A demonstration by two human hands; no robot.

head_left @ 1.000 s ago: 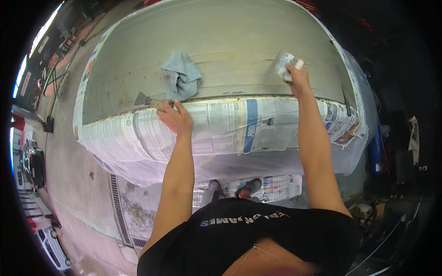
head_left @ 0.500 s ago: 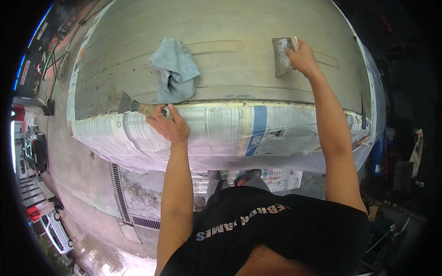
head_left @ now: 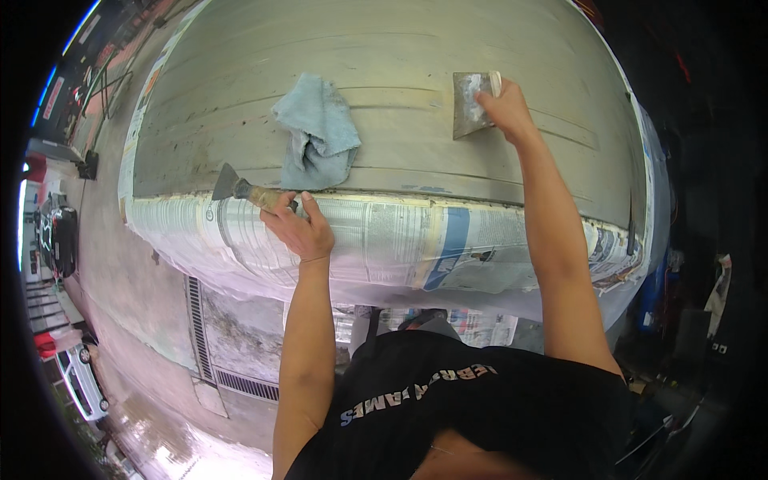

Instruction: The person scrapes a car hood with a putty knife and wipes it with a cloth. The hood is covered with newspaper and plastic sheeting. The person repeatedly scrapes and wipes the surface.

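Since half a second ago, the right hand has carried its flat rectangular spreader a little further up the grey ribbed panel, toward the panel's far edge, while the left hand stays at the near edge with its tool. The right fingers are closed over the spreader's top corner, pressing the blade, smeared with pale filler, flat against the panel right of middle. The left fingers are curled shut around the wooden handle of a putty knife, whose dark triangular blade points toward the panel's near left corner and lies along the seam where the masking begins.

A crumpled blue rag lies loose on the panel just left of middle, between the two hands and near the putty knife, touching neither hand. Newspaper masking is taped along the whole near edge and hangs down over the side below it.

As a judgement, the masking is finished and the surface looks dull and sanded, with small dark chips showing near the left part of the near edge; filler work appears to be under way, and most of the panel shows no fresh coat yet. No container of filler is visible, and nothing in view holds anything.
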